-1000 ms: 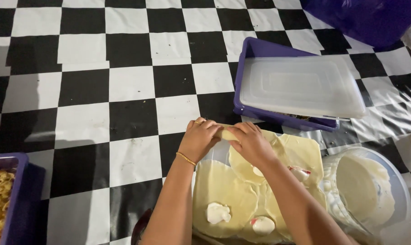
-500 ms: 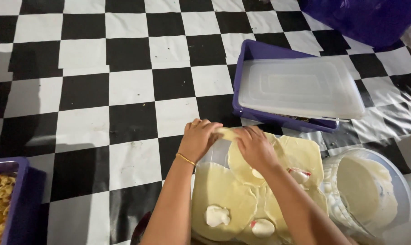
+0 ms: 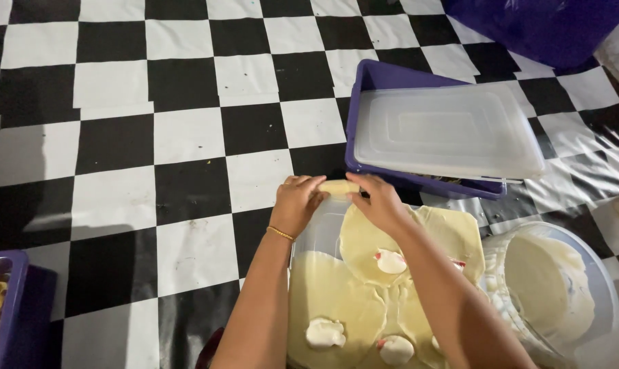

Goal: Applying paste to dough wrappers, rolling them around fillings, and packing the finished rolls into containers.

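Observation:
My left hand (image 3: 297, 203), with a thin gold bangle at the wrist, and my right hand (image 3: 381, 201) both pinch the far edge of a round pale-yellow dough wrapper (image 3: 364, 236), folding it into a small roll (image 3: 339, 186). A lump of white and pink filling (image 3: 390, 260) sits on that wrapper. Several more wrappers with filling lumps (image 3: 325, 333) lie spread on a clear plastic board (image 3: 321, 225) below my arms.
A purple tub (image 3: 384, 76) with a clear lid (image 3: 446, 130) resting on it lies just beyond my hands. A round container of stacked wrappers (image 3: 552, 287) is at right. Another purple tub with yellow food (image 3: 2, 307) sits at bottom left. The floor is black-and-white chequered.
Both hands have shifted slightly toward each other over the wrapper's far edge, which is now rolled up more tightly between the fingers.

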